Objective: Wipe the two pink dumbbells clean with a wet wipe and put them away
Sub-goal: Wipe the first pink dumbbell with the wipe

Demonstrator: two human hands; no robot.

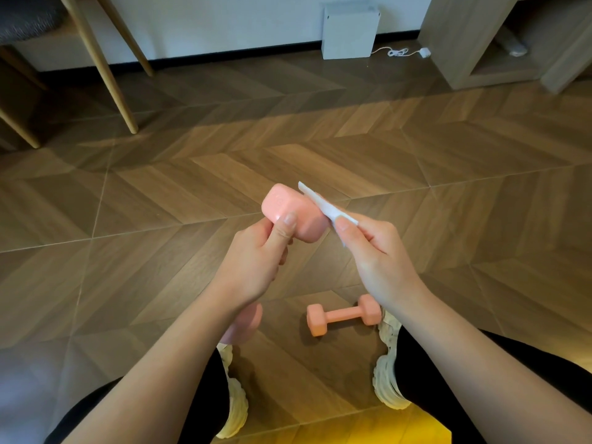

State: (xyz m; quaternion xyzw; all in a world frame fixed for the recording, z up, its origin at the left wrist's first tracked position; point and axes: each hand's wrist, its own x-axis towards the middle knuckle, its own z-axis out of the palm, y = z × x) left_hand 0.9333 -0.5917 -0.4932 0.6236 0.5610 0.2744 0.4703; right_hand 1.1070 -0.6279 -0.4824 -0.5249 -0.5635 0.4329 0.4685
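Mid-wipe on the first pink dumbbell [288, 206], left hand [256, 261] gripping it, right hand [374, 251] pinching the wet wipe [322, 202] against its head; next probably needs rubbing all round, then the floor dumbbell [344, 315].

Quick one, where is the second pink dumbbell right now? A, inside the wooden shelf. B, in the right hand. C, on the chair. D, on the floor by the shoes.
D: the second dumbbell lies on the floor beside the right shoe, while the left hand grips the other dumbbell and the right hand pinches the wet wipe.
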